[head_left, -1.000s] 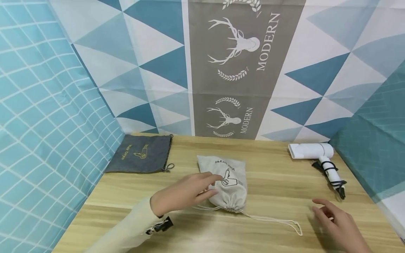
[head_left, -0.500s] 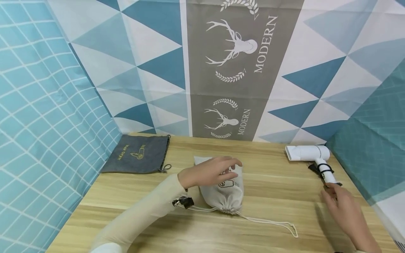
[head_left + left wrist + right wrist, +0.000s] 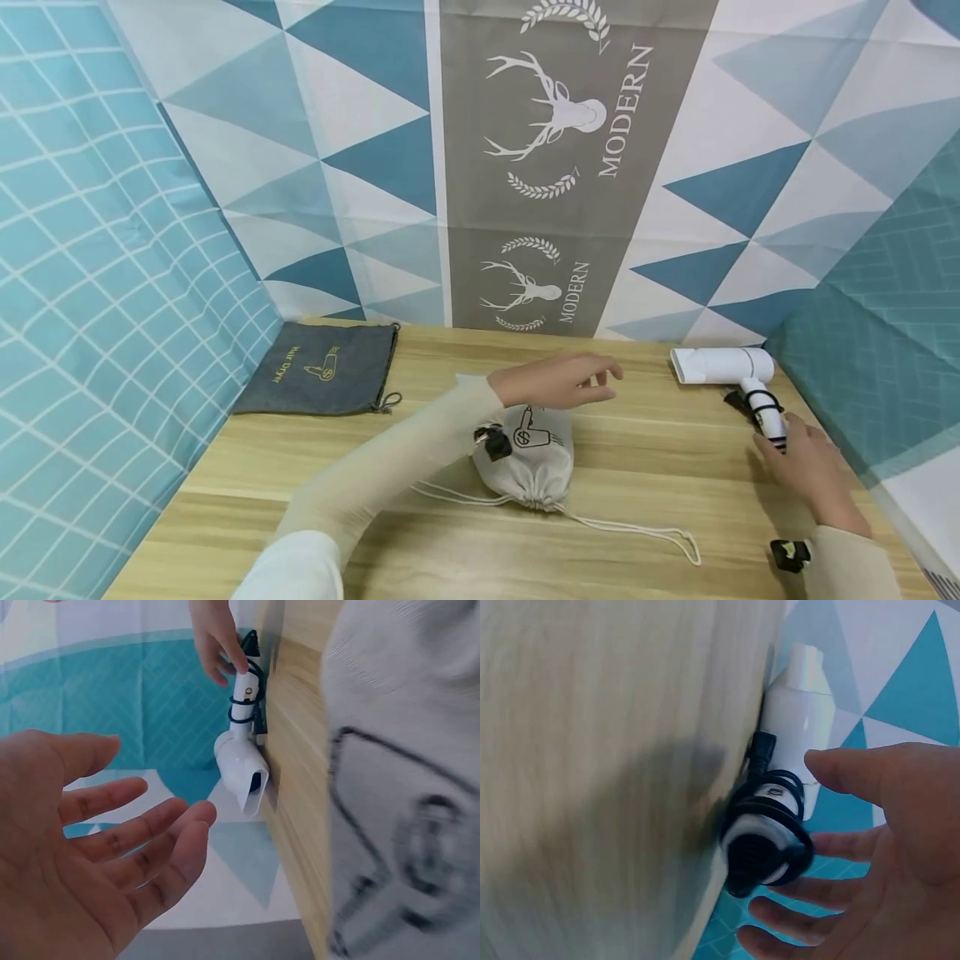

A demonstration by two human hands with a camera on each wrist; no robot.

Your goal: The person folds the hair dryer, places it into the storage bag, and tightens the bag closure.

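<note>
Hovering above the pale drawstring bag (image 3: pixel 528 475): left hand (image 3: pixel 555 382), fingers loosely extended. Bag cinched at neck; contents hidden. Grey bag (image 3: pixel 315 375) flat, well left of that hand. Hair dryer (image 3: pixel 723 365) lies at the right hand (image 3: pixel 808 462), fingers spread beside its handle (image 3: pixel 770 423); contact unclear. Left wrist view shows the open nozzle (image 3: pixel 250 796); right wrist view, the wound cord (image 3: pixel 801 855) at the handle's end, hidden in the head view.

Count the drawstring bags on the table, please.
2: the dark grey bag lies at the back left of the table; the light bag lies near the middle, partly hidden by the left hand and sleeve.
</note>
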